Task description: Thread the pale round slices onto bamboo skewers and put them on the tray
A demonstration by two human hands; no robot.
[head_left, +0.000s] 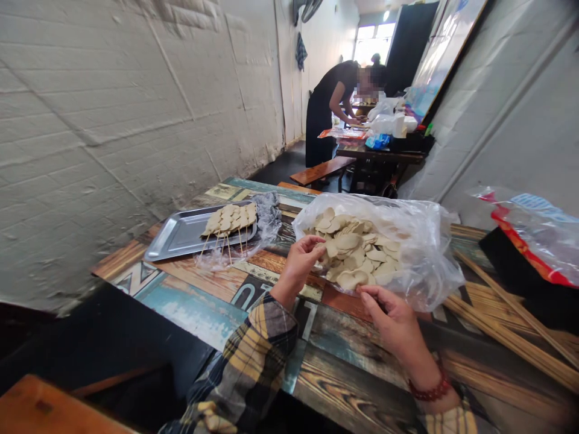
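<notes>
A clear plastic bag (425,241) lies spread on the table, and a heap of flat, beige, rounded slices (350,247) rests in its mouth. My left hand (302,262) is at the heap's left side, thumb and fingers pinched on the edge of a beige slice. At the near edge of the heap, my right hand (391,313) has thumb and forefinger pressed together by the lowest slices; what is between them, if anything, is too small to tell. Off to the left, several skewers threaded with similar slices (230,218) lie on a metal tray (174,232), sticks pointing toward me.
Long thin bamboo sticks (515,337) lie right of the bag on the patterned table (357,386). Behind them sit a black box (520,265) and red-edged plastic packaging (538,235). Crumpled plastic (266,217) touches the tray. A person (335,102) bends over another table beyond.
</notes>
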